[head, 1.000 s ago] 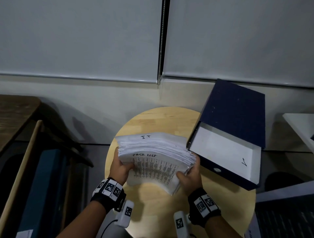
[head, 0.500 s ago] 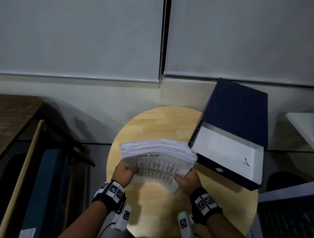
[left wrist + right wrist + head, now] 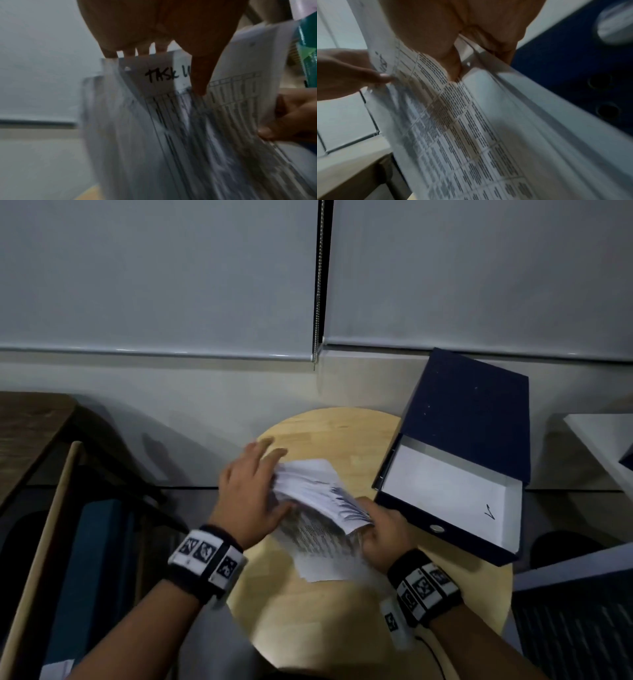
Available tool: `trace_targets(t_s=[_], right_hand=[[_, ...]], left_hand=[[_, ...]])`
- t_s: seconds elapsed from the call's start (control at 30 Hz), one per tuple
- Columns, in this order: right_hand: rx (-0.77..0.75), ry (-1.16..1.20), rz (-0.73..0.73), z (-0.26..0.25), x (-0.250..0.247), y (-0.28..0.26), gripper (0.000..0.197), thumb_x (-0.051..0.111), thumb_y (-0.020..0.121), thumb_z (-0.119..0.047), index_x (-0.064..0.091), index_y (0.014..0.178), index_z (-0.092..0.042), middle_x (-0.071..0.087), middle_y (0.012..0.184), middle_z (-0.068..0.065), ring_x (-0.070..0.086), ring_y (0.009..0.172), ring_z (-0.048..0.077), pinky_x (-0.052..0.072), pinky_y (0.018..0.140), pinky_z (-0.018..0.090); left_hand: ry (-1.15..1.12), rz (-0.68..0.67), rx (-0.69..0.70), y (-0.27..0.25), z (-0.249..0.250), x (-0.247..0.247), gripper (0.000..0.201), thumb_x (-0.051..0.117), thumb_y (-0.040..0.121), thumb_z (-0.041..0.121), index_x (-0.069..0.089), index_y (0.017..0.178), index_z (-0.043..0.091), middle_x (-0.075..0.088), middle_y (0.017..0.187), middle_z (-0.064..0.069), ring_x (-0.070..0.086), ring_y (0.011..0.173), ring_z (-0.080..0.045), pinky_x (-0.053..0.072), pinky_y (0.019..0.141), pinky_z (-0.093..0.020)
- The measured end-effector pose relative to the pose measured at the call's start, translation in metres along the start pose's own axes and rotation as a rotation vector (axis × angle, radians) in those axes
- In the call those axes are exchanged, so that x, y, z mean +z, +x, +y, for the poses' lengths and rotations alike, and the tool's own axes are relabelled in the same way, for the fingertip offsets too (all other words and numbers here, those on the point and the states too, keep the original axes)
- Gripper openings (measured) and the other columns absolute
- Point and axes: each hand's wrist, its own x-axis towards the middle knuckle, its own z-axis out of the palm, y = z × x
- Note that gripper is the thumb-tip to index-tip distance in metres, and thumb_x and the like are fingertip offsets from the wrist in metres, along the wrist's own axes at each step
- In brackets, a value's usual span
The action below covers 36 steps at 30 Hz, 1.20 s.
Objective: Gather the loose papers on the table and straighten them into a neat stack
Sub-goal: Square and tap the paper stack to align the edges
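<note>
From my feed, the paper stack (image 3: 318, 501) sits tilted over the round wooden table (image 3: 342, 611), wedged between both hands. My right hand (image 3: 385, 534) pinches its near corner, thumb on the printed sheet. My left hand (image 3: 248, 491) has fingers straight against its far edge, thumb touching the "TASK" page, blue binder (image 3: 469, 422) just past the right fingers.

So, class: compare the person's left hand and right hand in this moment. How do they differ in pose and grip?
The left hand lies flat-fingered along the far-left edge of the paper stack; the right hand curls round its near-right corner. The left reaches farther across the table; the right sits beside the binder. Both touch the stack.
</note>
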Motion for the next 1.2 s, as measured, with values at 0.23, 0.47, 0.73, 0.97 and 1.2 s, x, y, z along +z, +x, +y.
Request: trace_targets(t_s=[0.23,0.47,0.73,0.97,1.2], right_hand=[[-0.153,-0.315,-0.068,-0.003,-0.038,-0.006,0.055,0.048,0.076,-0.008,0.051,0.123,-0.035,0.071,0.103,-0.004,0.065,0.093,0.028,0.054,0.073,0.039],[-0.176,-0.273,-0.075,0.004,-0.062,-0.026,0.041,0.051,0.079,-0.017,0.051,0.116,-0.036,0.072,0.093,-0.005,0.065,0.085,0.027,0.053,0.068,0.037],[0.309,0.366,0.34,0.093,-0.065,-0.088,0.049,0.081,0.075,-0.033,0.058,0.119,-0.032,0.061,0.121,-0.011,0.058,0.109,0.01,0.052,0.097,0.042],[0.273,1.104,0.433,0.115,-0.044,-0.112,0.095,0.091,0.058,-0.032,0.04,0.138,-0.017,0.057,0.134,0.01,0.058,0.121,0.024,0.055,0.092,0.035],[0.321,1.044,0.312,0.104,-0.036,-0.109,0.041,0.064,0.084,0.011,0.074,0.094,-0.027,0.077,0.093,-0.005,0.073,0.091,0.016,0.058,0.08,0.034]], left_hand=[[-0.511,-0.426,-0.043,0.017,-0.004,-0.002,0.059,0.074,0.07,0.013,0.053,0.12,0.036,0.072,0.105,0.011,0.068,0.093,-0.01,0.052,0.082,-0.029],[-0.53,-0.428,0.07,-0.002,0.017,0.012,0.031,0.055,0.076,0.031,0.065,0.092,0.055,0.071,0.091,0.029,0.066,0.09,0.007,0.052,0.075,-0.026],[-0.738,-0.325,-0.158,-0.026,0.019,0.013,0.013,0.074,0.064,0.049,0.073,0.076,0.052,0.071,0.08,0.031,0.062,0.082,0.016,0.049,0.075,-0.009],[-1.152,-0.115,-0.391,-0.055,0.022,0.017,0.052,0.085,0.053,0.011,0.069,0.103,0.009,0.076,0.094,0.007,0.067,0.092,-0.012,0.056,0.08,-0.022],[-0.765,-0.143,-0.116,-0.069,0.038,0.017,0.044,0.075,0.075,0.013,0.066,0.098,0.049,0.06,0.103,0.046,0.054,0.101,0.023,0.04,0.089,-0.001]])
